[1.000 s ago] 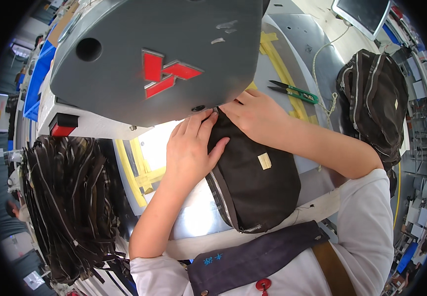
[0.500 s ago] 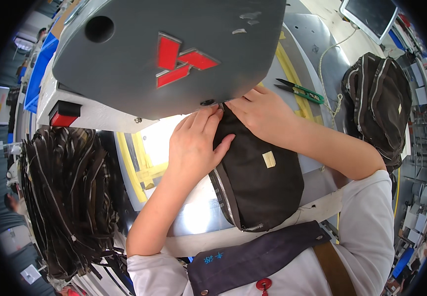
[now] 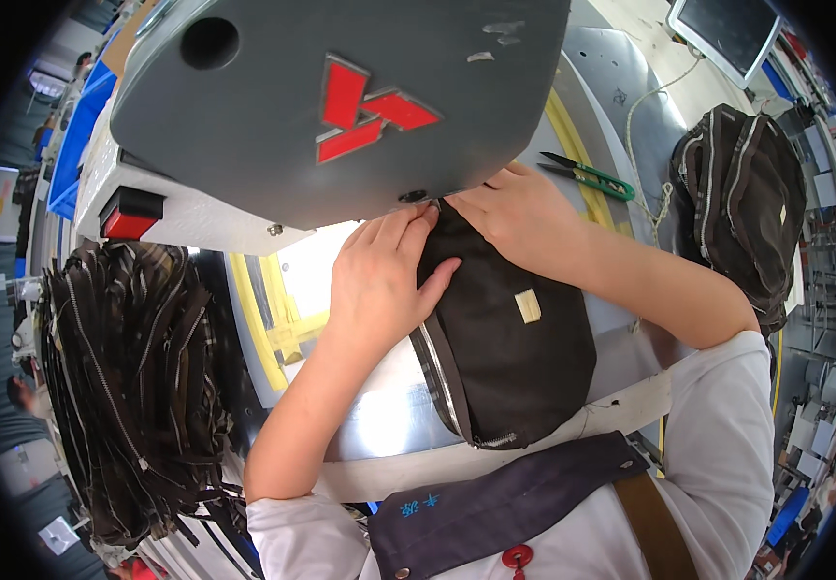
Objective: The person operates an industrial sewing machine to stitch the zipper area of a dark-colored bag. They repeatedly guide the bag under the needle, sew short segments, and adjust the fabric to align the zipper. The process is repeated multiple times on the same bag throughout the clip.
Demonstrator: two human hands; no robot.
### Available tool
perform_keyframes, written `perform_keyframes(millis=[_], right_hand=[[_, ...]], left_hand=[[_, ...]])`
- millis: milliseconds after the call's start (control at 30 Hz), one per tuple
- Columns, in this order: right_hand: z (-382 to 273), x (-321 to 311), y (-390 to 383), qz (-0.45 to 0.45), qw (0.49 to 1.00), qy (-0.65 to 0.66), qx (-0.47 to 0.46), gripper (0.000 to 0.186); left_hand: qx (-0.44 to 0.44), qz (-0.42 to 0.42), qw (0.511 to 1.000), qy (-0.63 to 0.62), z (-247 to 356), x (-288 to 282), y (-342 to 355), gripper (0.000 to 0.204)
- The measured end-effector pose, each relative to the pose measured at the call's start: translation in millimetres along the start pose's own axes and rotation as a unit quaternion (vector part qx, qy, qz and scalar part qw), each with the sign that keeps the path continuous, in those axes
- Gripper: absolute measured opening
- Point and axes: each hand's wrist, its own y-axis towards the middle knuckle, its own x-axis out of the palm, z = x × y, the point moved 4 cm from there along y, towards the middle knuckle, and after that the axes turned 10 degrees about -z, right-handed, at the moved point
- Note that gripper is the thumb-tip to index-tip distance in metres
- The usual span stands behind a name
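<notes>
A black zippered bag (image 3: 524, 372) lies on the work surface in front of me, its far end under the grey head of a sewing machine (image 3: 263, 126). A silver zipper runs along its left edge, and a small pale tag is stuck on its face. My left hand (image 3: 384, 275) rests on the bag's left edge, fingers stretched forward and thumb apart. Close by, my right hand (image 3: 524, 222) grips the bag's far right edge with bent fingers, some tips hidden by the machine head. The needle area is out of sight.
Green-handled thread snips (image 3: 592, 180) lie right of the machine. A thick pile of black zippered pieces (image 3: 133, 387) hangs at the left. More black bags (image 3: 742, 203) are stacked at the right, beside a cord (image 3: 663, 208) below a screen (image 3: 727, 34). Yellow tape (image 3: 288, 333) marks the work surface.
The machine head appears slightly higher and to the right in the picture. Both hands keep nearly the same places on the bag, which has barely shifted.
</notes>
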Motion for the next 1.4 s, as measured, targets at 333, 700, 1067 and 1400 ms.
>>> perform_keyframes(millis=[333,700,1067,1400], right_hand=[[10.8,2.4,6.0,-0.012,1.000,0.007,0.003,0.013],[9.6,0.1,3.0,-0.017,1.000,0.003,0.012,0.019],[-2.1,-1.6,-5.3,-0.021,0.999,0.028,0.020,0.031],[-5.8,-2.5,-5.1,-0.017,1.000,0.022,0.010,0.031]], left_hand=[[-0.014,-0.006,1.000,0.012,-8.1,-0.3,5.0,0.043],[-0.014,-0.007,1.000,0.021,-5.6,1.3,4.8,0.044],[0.021,0.013,1.000,0.001,-0.3,-5.7,-3.4,0.044],[0.020,0.015,1.000,0.004,1.0,-5.1,-4.0,0.043]])
